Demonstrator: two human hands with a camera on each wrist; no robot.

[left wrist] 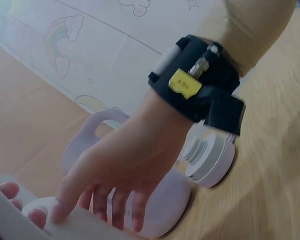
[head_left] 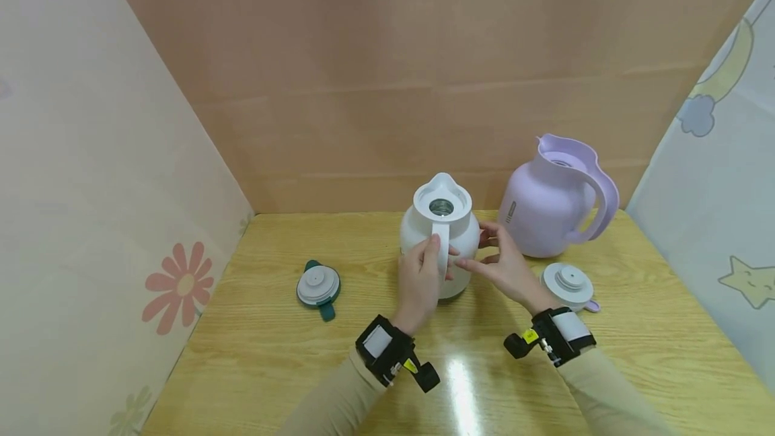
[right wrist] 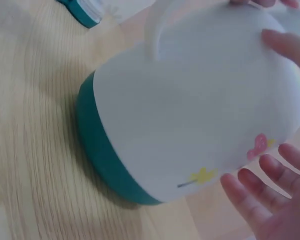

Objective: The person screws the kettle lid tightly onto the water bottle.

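Fingers of the left hand [head_left: 419, 279] curl round the handle of the white plastic jug with teal base [head_left: 440, 234], upright mid-tabletop, right hand [head_left: 505, 266] open against its side (its teal-rimmed lid [head_left: 318, 286] lies apart, not yet fitted).

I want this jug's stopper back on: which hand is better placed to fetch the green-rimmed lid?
Left, probably. The green-rimmed lid lies on the left hand's side. But it grips the white jug's handle, while the right hand only touches the body.

beige long sleeves [head_left: 339, 402] on both arms; black wrist straps [head_left: 387, 350] with white patches; small yellow labels [left wrist: 185, 83]
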